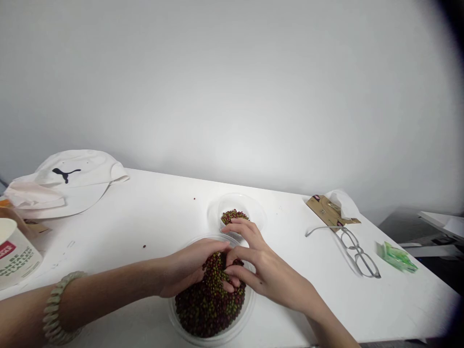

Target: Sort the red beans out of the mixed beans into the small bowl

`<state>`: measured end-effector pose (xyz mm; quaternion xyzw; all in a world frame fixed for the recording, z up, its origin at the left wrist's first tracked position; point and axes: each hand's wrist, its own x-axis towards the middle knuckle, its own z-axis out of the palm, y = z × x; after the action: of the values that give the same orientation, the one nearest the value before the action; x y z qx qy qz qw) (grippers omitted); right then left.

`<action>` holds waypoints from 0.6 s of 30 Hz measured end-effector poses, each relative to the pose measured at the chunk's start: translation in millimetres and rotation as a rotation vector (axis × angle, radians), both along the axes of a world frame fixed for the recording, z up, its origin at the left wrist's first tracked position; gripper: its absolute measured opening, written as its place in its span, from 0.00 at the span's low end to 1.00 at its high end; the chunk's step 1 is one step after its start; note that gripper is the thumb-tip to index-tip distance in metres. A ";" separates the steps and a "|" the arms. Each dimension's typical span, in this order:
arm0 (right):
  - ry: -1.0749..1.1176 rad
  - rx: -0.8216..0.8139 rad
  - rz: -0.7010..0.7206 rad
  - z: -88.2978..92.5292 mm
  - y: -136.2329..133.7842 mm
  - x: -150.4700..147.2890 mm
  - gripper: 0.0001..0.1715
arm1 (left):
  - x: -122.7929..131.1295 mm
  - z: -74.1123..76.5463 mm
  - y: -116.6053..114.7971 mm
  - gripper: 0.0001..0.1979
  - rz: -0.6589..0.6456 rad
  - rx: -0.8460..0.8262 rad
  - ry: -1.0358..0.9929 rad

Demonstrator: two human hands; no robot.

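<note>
A clear plastic bowl [246, 311] near the table's front edge is heaped with small red and green beads [206, 309]. My left hand [186, 268] rests on the heap from the left, fingers curled into the beads. From the right, my right hand [261, 266] lies over the heap, fingertips pinched together among the beads and index finger stretched toward a smaller clear bowl [253, 208]. That smaller bowl stands just behind and holds a little pile of the same beads [232, 215]. A pale beaded bracelet [54, 309] circles my left wrist.
A white cap with a black logo [65, 181] lies at the back left. A printed paper cup [14, 258] stands at the left edge. Grey glasses [357, 251], a brown card [326, 208] and a green packet [397, 256] lie to the right. Two stray beads [144, 246] dot the table.
</note>
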<state>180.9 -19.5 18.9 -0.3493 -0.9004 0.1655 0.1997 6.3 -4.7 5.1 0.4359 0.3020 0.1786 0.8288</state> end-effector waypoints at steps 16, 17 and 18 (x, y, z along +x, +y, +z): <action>0.200 0.374 -0.456 -23.5 43.2 23.2 0.02 | -0.4 -2.5 0.9 0.11 0.018 -0.022 -0.027; 0.228 0.384 -0.474 -22.7 42.5 22.9 0.03 | -0.4 -2.6 0.9 0.11 0.019 -0.027 -0.028; 0.259 0.396 -0.493 -21.7 41.6 22.6 0.04 | -0.4 -2.7 0.8 0.11 0.022 -0.030 -0.031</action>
<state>203.5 22.1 -2.8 -0.4869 -0.7706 -0.0228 0.4106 6.0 -3.9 2.4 0.4173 0.2965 0.1898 0.8378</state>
